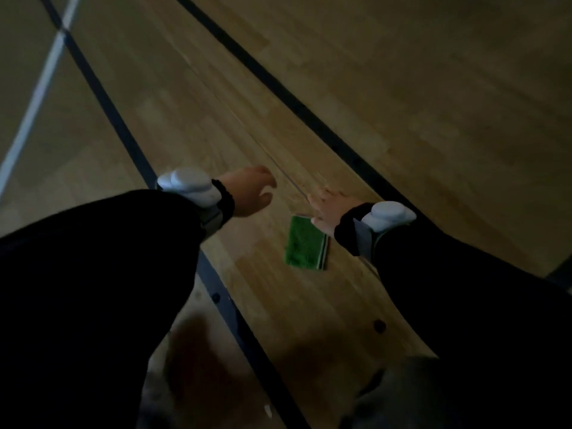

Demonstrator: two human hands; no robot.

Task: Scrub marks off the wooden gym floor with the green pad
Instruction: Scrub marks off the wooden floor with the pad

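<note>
- Wooden gym floor point(402, 88): pale boards running diagonally away from me, dim light, the picture somewhat blurred.
- Dark lines point(297, 103): two painted stripes crossing the boards, one on my left and one on my right, with a bright strip of floor between them.
- White line point(40, 88): at far left, crossing the left dark stripe near the top.
- Green pad point(305, 243): lying flat on the floor between the two dark stripes, green face up, a striped edge along its right side.
- My left hand point(249, 193): reaching forward, empty, fingers loosely curled and apart from the thumb, well left of the pad and not touching it.
- My right hand point(329, 209): palm down, fingers spread, sitting at the pad's upper right corner; I cannot tell if it presses the pad or only overlaps it. It grips nothing.
- White wrist devices point(188, 184): one strapped on each wrist, over black cuffs.
- Black sleeves point(93, 274): covering both my arms.
- Small dark round spots point(379, 326): on the boards nearer me.
</note>
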